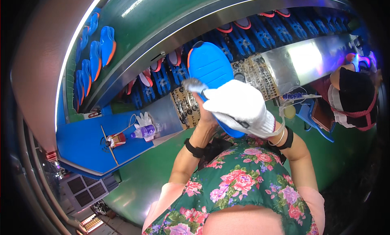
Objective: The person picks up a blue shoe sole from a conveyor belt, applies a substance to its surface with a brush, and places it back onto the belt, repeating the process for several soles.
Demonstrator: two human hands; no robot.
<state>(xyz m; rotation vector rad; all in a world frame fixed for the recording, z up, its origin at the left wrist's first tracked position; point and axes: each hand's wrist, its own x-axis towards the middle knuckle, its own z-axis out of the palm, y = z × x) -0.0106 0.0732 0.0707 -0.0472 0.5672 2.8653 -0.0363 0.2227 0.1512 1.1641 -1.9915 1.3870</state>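
We hold one blue shoe sole [211, 70] with an orange edge upright in front of the chest, its upper end rising toward the conveyor [260, 29]. Our left hand [205, 113], bare, closes around the sole from behind at its lower half. Our right hand [239, 107] wears one white knit glove and grips one brush [191, 85], whose bristle head presses against the blue face of the sole. Each wrist carries one black band. On the conveyor we see a long row of blue clamps holding further soles; their number cannot be counted reliably. On the curved surface at upper left lie at least five more blue soles [103, 46]. The blue side table [85, 141] at left carries one small clear bottle [143, 131], one pair of white gloves [143, 120], one red-and-white container [116, 140] and one thin stick [109, 145]. One other person [353, 99] sits at the right edge.
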